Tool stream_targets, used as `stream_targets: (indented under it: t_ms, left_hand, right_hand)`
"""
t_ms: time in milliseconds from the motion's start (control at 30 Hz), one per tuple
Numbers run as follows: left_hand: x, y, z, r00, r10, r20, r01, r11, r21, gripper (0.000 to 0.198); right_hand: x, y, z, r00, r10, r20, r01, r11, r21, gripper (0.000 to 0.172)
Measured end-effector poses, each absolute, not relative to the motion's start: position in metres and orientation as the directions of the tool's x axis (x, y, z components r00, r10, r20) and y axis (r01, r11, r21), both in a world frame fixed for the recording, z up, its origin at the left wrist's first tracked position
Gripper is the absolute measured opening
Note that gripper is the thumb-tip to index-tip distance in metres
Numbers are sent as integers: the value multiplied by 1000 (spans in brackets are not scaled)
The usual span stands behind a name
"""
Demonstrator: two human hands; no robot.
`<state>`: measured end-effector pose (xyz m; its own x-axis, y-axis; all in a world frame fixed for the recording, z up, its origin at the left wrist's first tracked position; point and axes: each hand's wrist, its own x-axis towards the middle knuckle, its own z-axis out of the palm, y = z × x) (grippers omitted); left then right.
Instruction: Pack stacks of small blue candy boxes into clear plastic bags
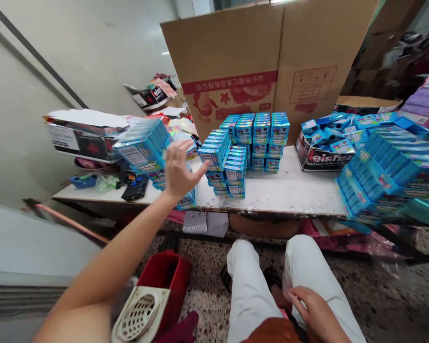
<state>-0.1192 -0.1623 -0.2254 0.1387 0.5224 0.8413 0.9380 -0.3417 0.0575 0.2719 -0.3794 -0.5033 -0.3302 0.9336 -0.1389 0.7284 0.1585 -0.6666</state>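
Note:
My left hand [180, 169] is raised over the white table [289, 188], fingers spread and open, holding nothing. It hovers between a tilted bundle of small blue boxes [143, 145] on its left and a neat stack of blue boxes [223, 162] on its right. More blue boxes [260, 138] stand stacked behind, against a big cardboard box [268, 66]. My right hand [316, 312] rests low by my right knee on white trousers, fingers curled; what they hold, if anything, is hidden.
A display carton [321, 152] full of loose blue boxes and large blue packs [382, 176] sit at the right. Clutter and a printed box [82, 136] lie at the left. A red bucket [164, 281] with a white strainer stands on the speckled floor.

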Motion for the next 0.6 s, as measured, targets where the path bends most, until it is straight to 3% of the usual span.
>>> stream_targets:
  t_ms: [133,233,367,600]
  left_hand:
    - [-81,-121,-301,-268,736,622,865,-100,491,116]
    - [-76,-87,-329,-455,744,489,752,27,659,125]
    - [-78,-62,-334,-549,687,477,677,30,736,122]
    - [-68,-62,-319,-589,656,472,639,21,769,95]
  right_hand:
    - [279,-384,-503,-324,935,-141,731,153,-665,33]
    - [288,-387,-508,-321,941,-112,744,177,-645,34]
    - [303,-391,-517,-322,947,-19,747,241,-620,32]
    - [318,-399,-537,-350,930,111,756,350,-553,29]
